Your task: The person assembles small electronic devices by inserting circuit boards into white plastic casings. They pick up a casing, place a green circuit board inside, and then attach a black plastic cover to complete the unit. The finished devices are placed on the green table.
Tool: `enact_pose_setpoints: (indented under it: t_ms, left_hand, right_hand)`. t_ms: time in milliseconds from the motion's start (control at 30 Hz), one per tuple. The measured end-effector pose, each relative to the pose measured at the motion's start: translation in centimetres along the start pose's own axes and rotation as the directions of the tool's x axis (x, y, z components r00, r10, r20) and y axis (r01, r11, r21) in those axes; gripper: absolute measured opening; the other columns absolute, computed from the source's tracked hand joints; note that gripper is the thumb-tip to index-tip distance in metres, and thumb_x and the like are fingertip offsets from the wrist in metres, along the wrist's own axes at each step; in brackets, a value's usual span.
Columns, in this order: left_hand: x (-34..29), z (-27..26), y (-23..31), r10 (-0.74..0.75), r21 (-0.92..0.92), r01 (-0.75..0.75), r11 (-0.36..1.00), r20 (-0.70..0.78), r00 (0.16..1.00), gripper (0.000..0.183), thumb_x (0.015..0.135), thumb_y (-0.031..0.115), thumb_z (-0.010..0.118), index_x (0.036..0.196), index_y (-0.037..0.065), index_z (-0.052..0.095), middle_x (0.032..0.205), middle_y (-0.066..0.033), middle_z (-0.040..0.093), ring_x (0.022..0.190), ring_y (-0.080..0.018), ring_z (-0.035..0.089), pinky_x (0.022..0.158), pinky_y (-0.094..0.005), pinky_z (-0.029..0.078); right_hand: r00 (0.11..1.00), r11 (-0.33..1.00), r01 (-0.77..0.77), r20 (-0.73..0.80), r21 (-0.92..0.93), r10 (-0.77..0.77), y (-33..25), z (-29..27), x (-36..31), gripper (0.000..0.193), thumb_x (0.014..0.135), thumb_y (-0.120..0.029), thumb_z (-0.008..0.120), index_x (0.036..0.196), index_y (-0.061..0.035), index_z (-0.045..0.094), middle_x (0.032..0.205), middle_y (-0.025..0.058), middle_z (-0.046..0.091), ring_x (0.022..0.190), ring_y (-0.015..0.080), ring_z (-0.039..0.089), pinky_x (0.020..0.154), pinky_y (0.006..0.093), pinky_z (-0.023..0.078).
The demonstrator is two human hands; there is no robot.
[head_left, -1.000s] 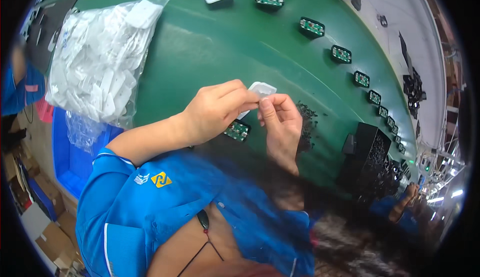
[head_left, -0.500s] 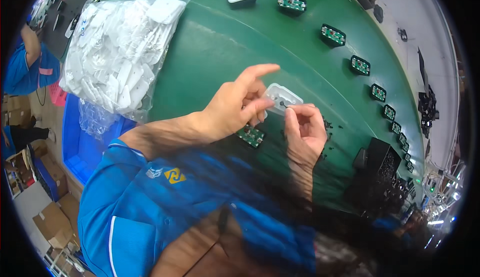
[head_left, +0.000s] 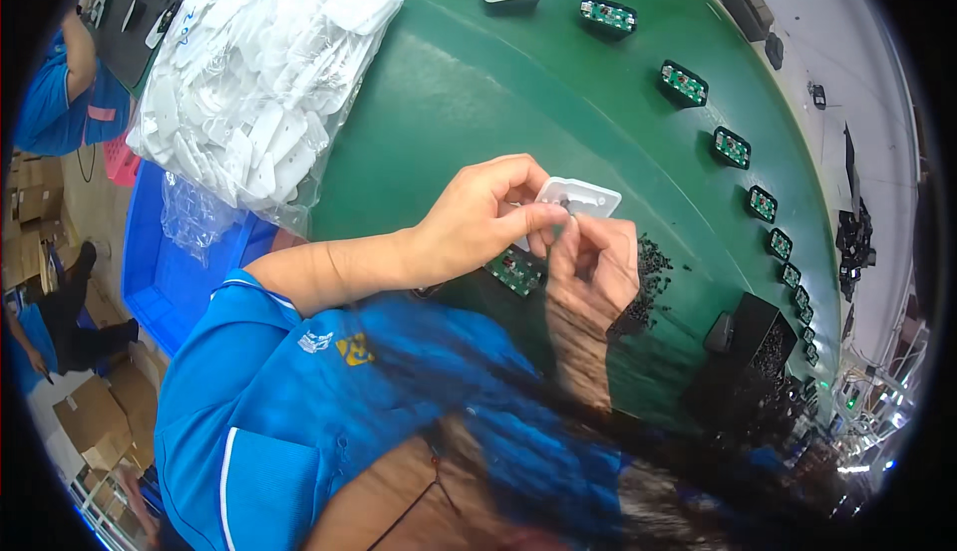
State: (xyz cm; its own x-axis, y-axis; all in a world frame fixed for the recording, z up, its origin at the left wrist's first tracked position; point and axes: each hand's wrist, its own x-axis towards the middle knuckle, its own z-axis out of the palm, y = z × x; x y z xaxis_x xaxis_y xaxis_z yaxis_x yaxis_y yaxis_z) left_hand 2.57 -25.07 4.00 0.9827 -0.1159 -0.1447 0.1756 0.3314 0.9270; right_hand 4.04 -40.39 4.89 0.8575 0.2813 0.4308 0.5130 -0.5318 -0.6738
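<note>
We look down on a long green conveyor belt (head_left: 518, 83) curving away to the right. Left of it sits a blue plastic bin (head_left: 169, 272), with brown cardboard boxes (head_left: 90, 416) on the pale floor (head_left: 867, 43) beyond.

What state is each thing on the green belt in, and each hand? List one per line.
White plastic cover: held above the belt by both hands.
Left hand: pinching the cover.
Right hand: fingertips on the cover.
Clear bag of white parts: full, lying flat.
Circuit boards: spaced in a row.
</note>
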Motion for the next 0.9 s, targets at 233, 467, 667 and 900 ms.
enact_pose_setpoints:
  t_ms: [233,467,667,900]
  left_hand:
    - [-0.3,0.4,-0.2,0.271,0.281,-0.249,0.927,-0.042,0.962,0.006,0.089,-0.001,0.058,0.092,-0.004,0.055,0.095,-0.0097,0.053,0.079,-0.0143,0.061,0.067,-0.0260,0.054]
    - [-0.3,0.1,0.4,0.075,-0.018,-0.075,0.997,-0.001,0.997,0.007,0.092,0.000,0.053,0.096,-0.005,0.053,0.100,-0.0100,0.052,0.086,-0.0160,0.061,0.074,-0.0283,0.053]
    - [-0.3,-0.3,0.3,0.310,0.376,-0.306,0.875,0.051,0.949,0.010,0.087,0.000,0.060,0.097,0.000,0.057,0.100,-0.0103,0.055,0.085,-0.0153,0.060,0.074,-0.0279,0.053]
    - [0.1,-0.7,0.1,0.193,0.235,-0.187,0.954,-0.004,0.981,0.009,0.087,0.000,0.062,0.091,-0.002,0.054,0.094,-0.0082,0.052,0.079,-0.0124,0.058,0.063,-0.0240,0.052]
  right_hand:
    - [0.885,0.668,-0.438,0.159,0.602,0.437,-0.6,-0.1,-0.2,0.006,0.087,-0.001,0.063,0.091,0.0016,0.059,0.083,0.0017,0.055,0.068,0.0039,0.050,0.055,0.0186,0.039]
    - [0.926,0.808,-0.362,0.079,0.464,0.370,-0.3,0.1,0.1,0.008,0.083,0.003,0.065,0.088,0.0001,0.058,0.079,-0.0011,0.052,0.061,0.0006,0.044,0.050,0.0162,0.035]
    - [0.950,0.883,-0.310,0.096,0.353,0.295,-1.3,-0.4,1.2,0.011,0.081,0.004,0.066,0.083,-0.0002,0.055,0.076,-0.0011,0.050,0.058,0.0005,0.042,0.048,0.0160,0.033]
    - [0.947,0.901,-0.316,0.159,0.297,0.280,-0.4,-0.4,1.1,0.013,0.080,0.004,0.066,0.087,0.0003,0.056,0.079,0.0007,0.049,0.059,0.0037,0.040,0.051,0.0181,0.034]
